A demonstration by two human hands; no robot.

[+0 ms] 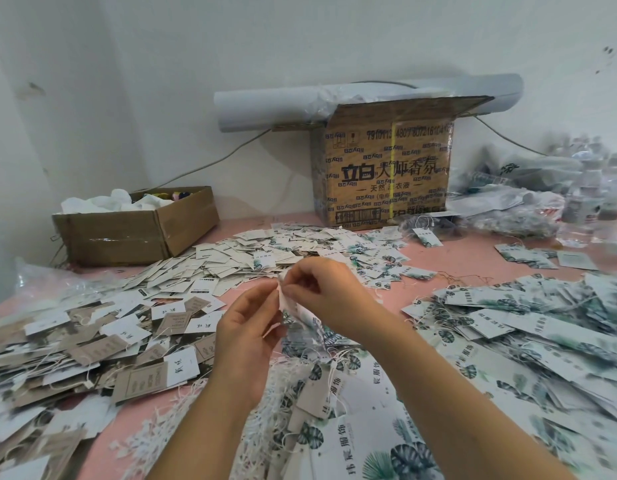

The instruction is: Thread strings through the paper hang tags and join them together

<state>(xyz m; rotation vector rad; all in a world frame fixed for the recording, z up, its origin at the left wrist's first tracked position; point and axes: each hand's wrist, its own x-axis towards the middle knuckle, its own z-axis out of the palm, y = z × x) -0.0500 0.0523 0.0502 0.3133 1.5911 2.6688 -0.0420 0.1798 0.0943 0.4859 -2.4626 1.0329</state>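
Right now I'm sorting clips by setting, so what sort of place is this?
Probably a small home workshop doing garment-tag piecework: heaps of paper hang tags lie across the pink table, and a printed cardboard box stands against a plain wall.

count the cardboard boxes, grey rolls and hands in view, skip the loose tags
cardboard boxes: 2 (tall printed box, low open box)
grey roll: 1
hands: 2 (left hand, right hand, both pinching one hang tag)
total: 5
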